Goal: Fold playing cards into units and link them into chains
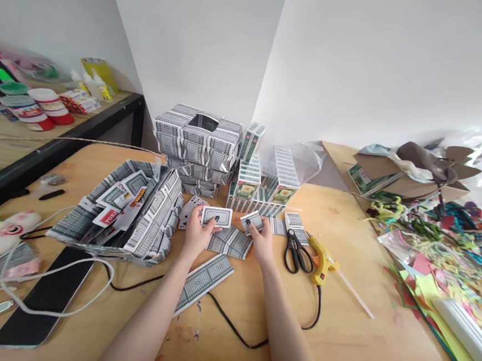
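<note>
My left hand (197, 234) grips a pack of grey-backed playing cards (217, 216) just above the wooden table (349, 333), thumb on top. My right hand (261, 239) pinches a smaller bunch of cards (253, 221) beside it. Under both hands lie loose glued card strips (230, 242), and a long card strip (203, 282) rests nearer me. To the left stands a bag-like shape made of cards (138, 217). Behind it rises a stacked card box form (197, 144), with boxed card decks (261, 187) next to it.
Black scissors (297, 253) and a yellow glue gun (321, 259) lie right of my hands, its black cord (233, 327) looping toward me. Coloured paper scraps (447, 263) crowd the right. A black phone-like slab (43, 298), white cables and paint jars (38, 108) sit left.
</note>
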Available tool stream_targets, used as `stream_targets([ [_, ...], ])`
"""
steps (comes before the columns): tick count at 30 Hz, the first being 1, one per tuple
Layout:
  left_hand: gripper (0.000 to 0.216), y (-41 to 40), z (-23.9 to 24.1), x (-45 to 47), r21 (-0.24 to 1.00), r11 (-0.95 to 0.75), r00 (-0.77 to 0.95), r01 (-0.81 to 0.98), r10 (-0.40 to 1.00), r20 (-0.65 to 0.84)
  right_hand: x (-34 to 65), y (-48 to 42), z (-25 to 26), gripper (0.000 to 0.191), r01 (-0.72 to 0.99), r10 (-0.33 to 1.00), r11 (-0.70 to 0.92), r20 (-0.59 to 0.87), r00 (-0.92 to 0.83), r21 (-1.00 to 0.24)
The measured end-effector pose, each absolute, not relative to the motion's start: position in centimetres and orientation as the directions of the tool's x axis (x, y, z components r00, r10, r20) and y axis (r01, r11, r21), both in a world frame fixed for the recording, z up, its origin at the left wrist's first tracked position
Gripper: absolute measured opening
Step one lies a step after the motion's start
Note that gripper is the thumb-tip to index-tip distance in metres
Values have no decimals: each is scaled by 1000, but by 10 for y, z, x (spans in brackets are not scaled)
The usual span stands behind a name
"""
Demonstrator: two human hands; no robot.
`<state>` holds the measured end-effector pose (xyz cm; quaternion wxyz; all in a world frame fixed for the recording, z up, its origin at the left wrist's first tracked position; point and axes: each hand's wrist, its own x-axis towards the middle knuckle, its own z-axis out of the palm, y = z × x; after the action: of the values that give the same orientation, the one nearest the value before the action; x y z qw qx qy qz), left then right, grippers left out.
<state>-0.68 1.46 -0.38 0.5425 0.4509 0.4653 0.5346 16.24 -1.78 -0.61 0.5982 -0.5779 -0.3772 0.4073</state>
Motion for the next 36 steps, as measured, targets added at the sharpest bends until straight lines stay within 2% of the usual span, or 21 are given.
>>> stream_targets([
  [3,41,15,-1,-6,976,48,-3,-212,999,-50,155,-22,-9,31,-315,962,33,-55,268,-949],
  [6,42,14,0,-5,967,71,-6,-243,997,-75,153,-24,-9,37,-390,976,21,-66,207,-921],
  [14,43,13,0,-5,960,75,-27,-271,996,-85,153,-24,-8,36,-281,985,22,-27,169,-959],
  [19,37,11,-2,-1,969,95,29,-227,995,-91,151,-23,-7,37,-284,991,27,-12,134,-958],
  [25,35,13,-1,-5,973,78,-27,-216,996,-86,152,-23,-7,37,-290,991,34,-6,135,-957],
  [36,29,12,-4,-4,978,56,4,-201,998,-57,149,-22,-10,35,-243,993,46,17,121,-969],
])
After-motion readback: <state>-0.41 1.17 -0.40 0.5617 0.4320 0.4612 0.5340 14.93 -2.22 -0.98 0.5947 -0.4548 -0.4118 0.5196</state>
